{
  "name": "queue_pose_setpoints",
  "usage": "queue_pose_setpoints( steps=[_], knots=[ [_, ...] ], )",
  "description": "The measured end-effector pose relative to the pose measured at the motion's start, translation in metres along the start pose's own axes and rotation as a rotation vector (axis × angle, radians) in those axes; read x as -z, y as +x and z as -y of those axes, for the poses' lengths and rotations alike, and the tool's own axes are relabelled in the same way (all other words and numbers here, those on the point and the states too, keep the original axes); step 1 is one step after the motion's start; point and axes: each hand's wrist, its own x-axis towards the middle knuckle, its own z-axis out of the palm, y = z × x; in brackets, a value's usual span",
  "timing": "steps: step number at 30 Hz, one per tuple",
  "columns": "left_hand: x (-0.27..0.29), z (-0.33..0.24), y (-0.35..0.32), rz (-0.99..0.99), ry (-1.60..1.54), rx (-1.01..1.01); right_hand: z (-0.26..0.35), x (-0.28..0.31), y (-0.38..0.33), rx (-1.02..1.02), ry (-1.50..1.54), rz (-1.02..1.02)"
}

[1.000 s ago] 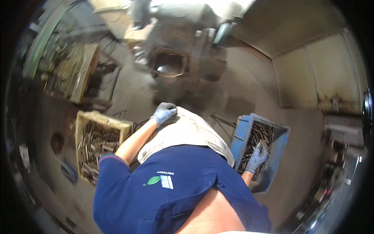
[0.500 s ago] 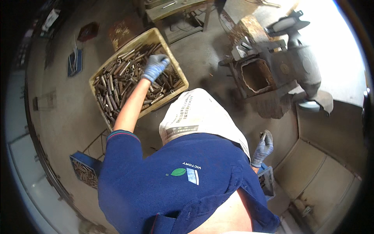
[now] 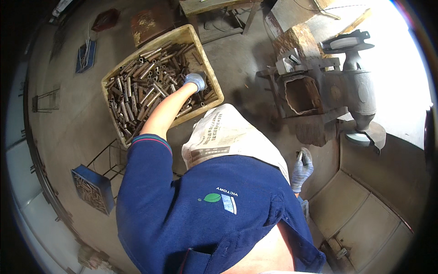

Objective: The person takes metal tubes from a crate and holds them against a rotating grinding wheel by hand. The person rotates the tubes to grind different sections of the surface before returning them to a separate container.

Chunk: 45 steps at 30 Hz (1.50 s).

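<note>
Over the right-hand part of the yellowish box (image 3: 211, 75), the fingers of the left hand (image 3: 196, 82) point down toward the metal tubes (image 3: 146, 71); the back of the glove hides their tips, so we cannot tell whether they are open or closed on a piece. At the person's right side, the thumb and fingers of the right hand (image 3: 301, 172) pinch a small piece (image 3: 299, 155), which looks like metal.

A second ago we find the left hand at the apron (image 3: 237, 132) and the right one inside a blue crate; half a second ago the left is already above the box. Now it sits a little farther right and seems lower against the pile, while the right stays out of the crate. We take this to mean that the handling shifts from the crate to the box, with the right hand keeping its piece as the left reaches among the tubes.

Farther out, the tubes lie jumbled across the box, many pointing different ways. A blue bin (image 3: 107, 194) of smaller pieces stands at lower left, near a metal frame (image 3: 109, 160). A grinder (image 3: 362, 91) stands at upper right, well apart from both hands.
</note>
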Motion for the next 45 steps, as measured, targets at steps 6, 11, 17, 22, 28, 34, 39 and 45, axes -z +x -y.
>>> queue_pose_setpoints(
  steps=[6,11,17,22,28,34,39,45],
  knots=[
    [0.009,0.024,-0.020,-0.083,-0.246,-0.021,-0.008,0.005,-0.019,-0.074,0.049,-0.057],
    [0.036,0.059,-0.079,-0.302,-0.764,-0.027,-0.016,0.005,-0.017,-0.062,0.043,-0.089],
    [0.108,0.030,-0.122,-0.348,-1.466,-0.363,0.030,-0.017,0.007,0.070,0.057,0.035],
    [0.136,-0.079,-0.113,0.009,-1.695,-0.687,0.136,-0.058,0.040,0.342,-0.051,0.283],
    [0.135,-0.192,-0.106,0.491,-1.792,-0.725,0.134,-0.061,0.055,0.590,-0.139,0.111],
    [0.121,-0.255,-0.100,0.846,-1.745,-0.636,0.109,-0.040,0.044,0.506,-0.246,-0.200],
    [0.116,-0.310,-0.105,0.977,-1.590,-0.623,0.087,-0.017,0.044,0.351,-0.197,-0.367],
    [0.106,-0.398,-0.101,0.734,-1.327,-0.843,0.018,0.025,0.064,0.178,0.128,-0.518]
  ],
)
